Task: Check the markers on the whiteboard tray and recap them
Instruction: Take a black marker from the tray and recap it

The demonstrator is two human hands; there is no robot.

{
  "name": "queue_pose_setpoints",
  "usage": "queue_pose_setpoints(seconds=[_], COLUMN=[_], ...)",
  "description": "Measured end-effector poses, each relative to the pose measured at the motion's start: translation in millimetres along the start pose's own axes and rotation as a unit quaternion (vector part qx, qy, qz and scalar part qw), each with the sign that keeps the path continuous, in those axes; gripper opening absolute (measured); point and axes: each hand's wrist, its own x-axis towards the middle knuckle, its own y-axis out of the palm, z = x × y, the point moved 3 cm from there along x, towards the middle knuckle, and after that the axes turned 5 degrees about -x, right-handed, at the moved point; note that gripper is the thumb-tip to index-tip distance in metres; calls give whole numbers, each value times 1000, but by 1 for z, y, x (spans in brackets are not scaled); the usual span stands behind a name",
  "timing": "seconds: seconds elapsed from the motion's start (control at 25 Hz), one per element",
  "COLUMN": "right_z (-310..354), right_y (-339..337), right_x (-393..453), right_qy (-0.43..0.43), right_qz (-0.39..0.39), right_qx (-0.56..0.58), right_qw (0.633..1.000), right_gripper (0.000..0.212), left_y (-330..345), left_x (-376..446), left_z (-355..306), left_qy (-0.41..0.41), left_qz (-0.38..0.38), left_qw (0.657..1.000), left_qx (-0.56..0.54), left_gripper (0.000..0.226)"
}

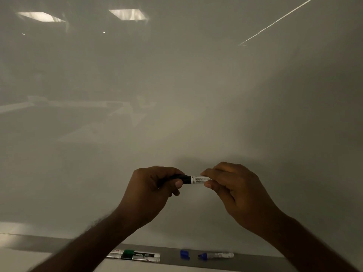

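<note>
holding a black marker (191, 179) level in front of the whiteboard (176, 85), the person has both hands closed on it: the left hand (157, 185) is curled around the black cap end, the right hand (229, 185) pinches the white labelled barrel between thumb and fingertips. the cap looks seated against the barrel, though in this dim light i can't say whether it is fully clicked home or only just meeting it. to do this well, i'd judge the two hands should keep cap and barrel in one straight line and press toward each other until the joint closes flush, with no twisting off axis.

below them, on the tray (170, 259), a green marker (137, 255) lies capped beside another marker with a red mark, partly hidden by the left forearm. to the right a loose blue cap (184, 254) lies near, but apart from, an uncapped blue marker (216, 255) whose tip points toward it.

the hands are well above the tray and close to the board face, so there is open room downward; the tray's front lip is the edge to mind when setting the marker back.
</note>
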Motion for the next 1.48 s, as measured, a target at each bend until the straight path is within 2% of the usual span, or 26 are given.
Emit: queue_pose_setpoints(seconds=[0.16, 0.4, 0.6, 0.92, 1.24, 1.48], right_z=[-16, -46, -65, -81, -73, -75], right_y=[23, 88, 150, 250, 305, 322], right_x=[-7, -37, -64, -124, -154, -164], right_qy=[25, 129, 148, 245, 274, 258], right_qz=[21, 81, 128, 239, 304, 330], right_qx=[42, 145, 107, 22, -20, -34], right_qw=[999, 978, 975, 939, 912, 907], right_gripper=[21, 19, 13, 20, 24, 23], left_y=[7, 30, 63, 114, 128, 129], left_x=[4, -7, -25, -72, -105, -114], left_z=[22, 83, 148, 241, 288, 303], left_qy=[7, -20, -28, -125, -170, -145], left_qz=[54, 114, 160, 236, 283, 318], left_qw=[998, 991, 980, 945, 913, 901], left_qx=[45, 68, 116, 189, 242, 258], left_gripper=[19, 16, 14, 19, 21, 26])
